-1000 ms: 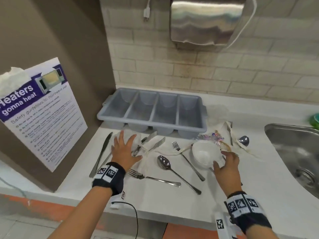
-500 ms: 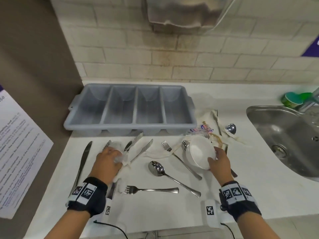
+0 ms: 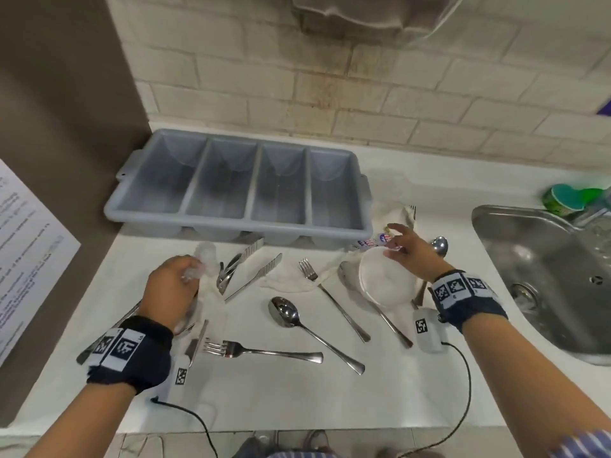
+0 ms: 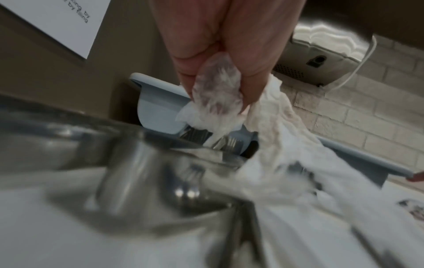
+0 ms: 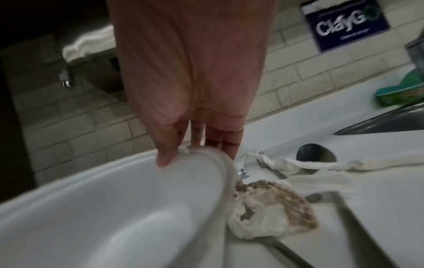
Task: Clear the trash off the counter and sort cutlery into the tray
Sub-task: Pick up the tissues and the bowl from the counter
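Note:
My left hand (image 3: pixel 191 276) grips a crumpled white napkin (image 3: pixel 206 259) just in front of the grey four-compartment tray (image 3: pixel 238 226); the left wrist view shows the fingers (image 4: pixel 250 72) curled round the napkin (image 4: pixel 218 98), its tail hanging over blurred cutlery. My right hand (image 3: pixel 396 249) pinches the rim of a white bowl (image 3: pixel 383 289); in the right wrist view the thumb (image 5: pixel 165 157) lies inside the bowl (image 5: pixel 114 208). Two forks (image 3: pixel 261 350), a spoon (image 3: pixel 287 312) and serrated knives (image 3: pixel 254 276) lie between the hands. All tray compartments look empty.
Sauce sachets (image 3: pixel 372 242), a stained napkin (image 5: pixel 270 208) and another spoon (image 3: pixel 438 244) lie by the bowl. A steel sink (image 3: pixel 545 276) is at the right with a green sponge (image 3: pixel 568 196) behind it. A wall with a poster (image 3: pixel 29 259) closes the left side.
My left hand went from flat on the napkin to curled round it and raised it. My right hand took the bowl's rim and shifted it back toward the sachets.

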The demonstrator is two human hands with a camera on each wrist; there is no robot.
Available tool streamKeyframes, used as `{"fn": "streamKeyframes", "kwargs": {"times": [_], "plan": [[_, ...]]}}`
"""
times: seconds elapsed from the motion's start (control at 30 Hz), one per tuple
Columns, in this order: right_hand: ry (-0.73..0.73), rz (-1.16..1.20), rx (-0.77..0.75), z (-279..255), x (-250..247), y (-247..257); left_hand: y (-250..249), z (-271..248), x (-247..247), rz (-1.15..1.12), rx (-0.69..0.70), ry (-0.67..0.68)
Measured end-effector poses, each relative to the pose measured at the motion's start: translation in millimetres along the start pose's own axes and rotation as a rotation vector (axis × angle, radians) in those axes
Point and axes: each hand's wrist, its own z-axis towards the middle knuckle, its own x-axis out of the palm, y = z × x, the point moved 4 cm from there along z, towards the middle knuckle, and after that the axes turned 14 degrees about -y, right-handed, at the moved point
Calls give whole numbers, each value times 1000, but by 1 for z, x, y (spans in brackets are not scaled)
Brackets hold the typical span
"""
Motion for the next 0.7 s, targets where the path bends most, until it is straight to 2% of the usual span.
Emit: {"fn": "streamKeyframes", "kwargs": {"times": [0.1,0.23,0.3,0.4,0.47,0.57,0.7], "plan": [[91,-76,0,20,16,5,-11,0,-12,-170,-91,-94],[107,-132,42,29,33,1,-26,3,-34,-259,-132,-190],[67,-170,24,30,35,-1,-32,6,-39,-295,-147,-208],[-57,-105,33,27,26,-2,-50,1,-41,-413,-116,-180],[-137,-48,15,21,11,-3,-65,-5,-37,-442,-100,-125],[-255,38,25,0,-20,-13,-87,-18,-13,-521,-122,57],[-421,116,89,-42,-59,-29,-116,-34,47,-392,-14,322]]}}
